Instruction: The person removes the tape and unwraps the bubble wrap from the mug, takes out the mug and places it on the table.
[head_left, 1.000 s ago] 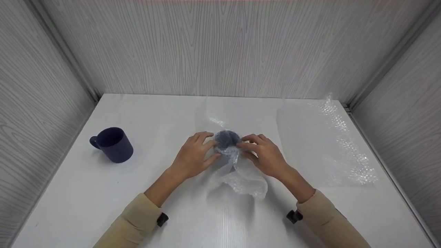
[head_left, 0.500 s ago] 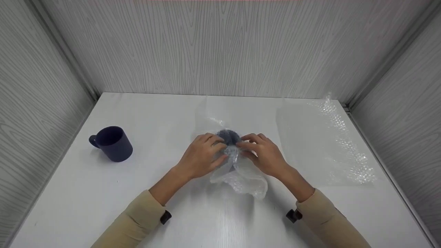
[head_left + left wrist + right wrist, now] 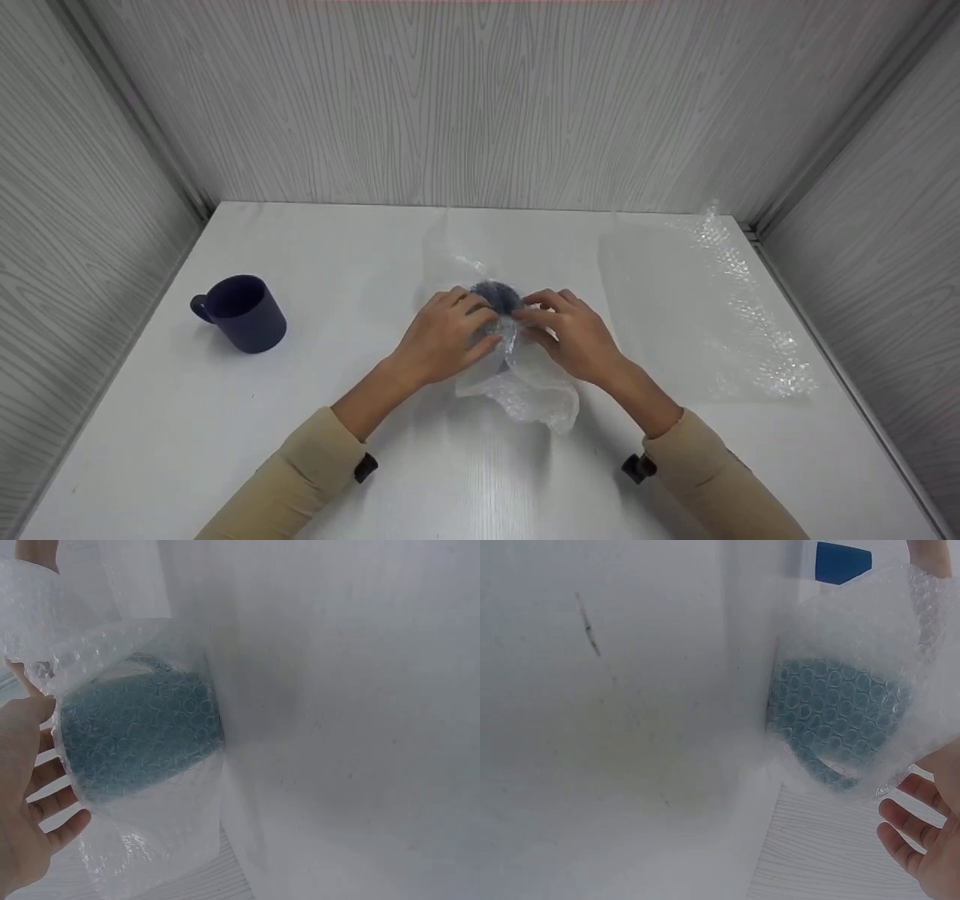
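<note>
A blue mug [image 3: 142, 735] stands upright in the middle of the table, wrapped in bubble wrap [image 3: 525, 397]. Through the plastic its handle [image 3: 821, 769] shows in the right wrist view. My left hand [image 3: 445, 339] is at the mug's left rim, fingers bent over the opening and thumb nearer me, holding the wrap there. On the opposite side my right hand [image 3: 574, 337] pinches the wrap at the rim between thumb and fingers. A loose, crumpled end of the wrap hangs toward me. The fingertips inside the opening are partly hidden.
A second dark blue mug [image 3: 251, 315] stands uncovered on the left, its handle pointing left. Another sheet of bubble wrap [image 3: 667, 315] lies flat on the right of the white table [image 3: 330, 247]. Grey wood-grain panels [image 3: 480, 97] enclose the back and sides.
My left hand has moved right, from the mug's outer left side to over its rim and opening. The right hand has stayed nearly still, and the wrapped mug has kept its place.
</note>
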